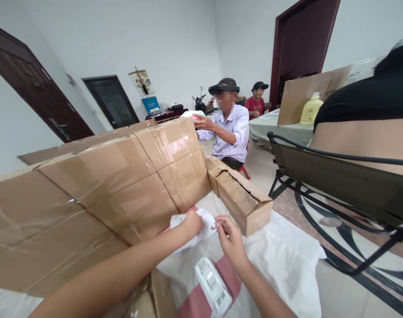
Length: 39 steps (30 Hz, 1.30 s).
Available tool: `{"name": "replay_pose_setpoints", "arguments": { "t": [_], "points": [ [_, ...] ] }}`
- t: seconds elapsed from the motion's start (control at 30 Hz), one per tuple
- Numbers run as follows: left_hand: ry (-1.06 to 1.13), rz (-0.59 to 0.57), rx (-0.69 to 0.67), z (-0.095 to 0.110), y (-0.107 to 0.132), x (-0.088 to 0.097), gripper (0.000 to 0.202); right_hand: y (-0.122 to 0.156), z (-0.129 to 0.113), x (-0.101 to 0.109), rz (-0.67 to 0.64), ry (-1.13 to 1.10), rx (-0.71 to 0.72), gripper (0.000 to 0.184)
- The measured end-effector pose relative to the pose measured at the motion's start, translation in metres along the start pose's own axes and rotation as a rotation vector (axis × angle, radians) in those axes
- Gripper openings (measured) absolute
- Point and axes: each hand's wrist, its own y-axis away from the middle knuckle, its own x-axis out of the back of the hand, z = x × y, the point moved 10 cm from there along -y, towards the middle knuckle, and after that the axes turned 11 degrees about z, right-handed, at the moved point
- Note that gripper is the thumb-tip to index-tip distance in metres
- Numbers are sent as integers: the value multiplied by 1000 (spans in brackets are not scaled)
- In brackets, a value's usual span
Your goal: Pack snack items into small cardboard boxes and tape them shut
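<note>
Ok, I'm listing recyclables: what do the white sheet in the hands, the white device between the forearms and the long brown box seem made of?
White sheet: thin, matte, perhaps paper or plastic film; soft curves leave it open. White device: probably rigid plastic, smooth with a slight sheen and moulded edges. Long brown box: likely cardboard, matte, with a ragged edge along its top.

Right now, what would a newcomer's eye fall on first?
Likely the taped cardboard wall filling the left. At lower centre, the left hand and right hand hold a thin white sheet, beyond a white device on striped cloth. Near upper centre sits a person.
</note>
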Motion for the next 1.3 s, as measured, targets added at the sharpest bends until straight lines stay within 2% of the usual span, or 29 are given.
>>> {"name": "replay_pose_setpoints", "arguments": {
  "t": [0.1, 0.2, 0.27, 0.33, 0.37, 0.43, 0.5, 0.6, 0.7, 0.8, 0.97, 1.07, 1.2, 1.3],
  "points": [
    [-44, -14, 63, -13, 19, 25, 17, -2, 2, 2, 13, 36, -1, 25],
    [-18, 45, 111, -35, 59, 62, 13, -3, 3, 4, 16, 37, -11, 27],
    [26, 101, 152, -55, 106, 80, 20, -1, 1, 2, 0, 13, -27, 29],
    [86, 157, 228, -75, 168, 85, 27, 4, -5, -2, -30, 7, -26, 28],
    [156, 270, 296, -84, 202, 90, 31, 7, -10, -5, -44, 22, -16, 26],
    [300, 400, 459, -95, 270, 79, 38, 16, -21, -14, -73, 79, 20, 22],
    [422, 460, 638, -91, 327, 52, 46, 27, -33, -27, -121, 132, 63, 19],
    [511, 414, 803, -67, 374, 5, 53, 52, -49, -57, -263, 160, 109, 16],
    [577, 395, 806, -53, 395, -27, 52, 83, -63, -86, -429, 136, 127, 16],
    [649, 450, 718, -56, 411, -39, 48, 109, -78, -103, -548, 63, 163, 20],
    [657, 508, 663, -64, 426, -37, 45, 132, -94, -113, -687, 25, 284, 25],
    [624, 480, 655, -57, 416, -30, 45, 133, -93, -114, -759, 27, 278, 28],
    [551, 422, 628, -50, 398, -23, 45, 138, -77, -116, -936, 172, 239, 51],
    [546, 395, 610, -49, 392, -23, 45, 138, -71, -114, -987, 177, 235, 56]
  ]
}}
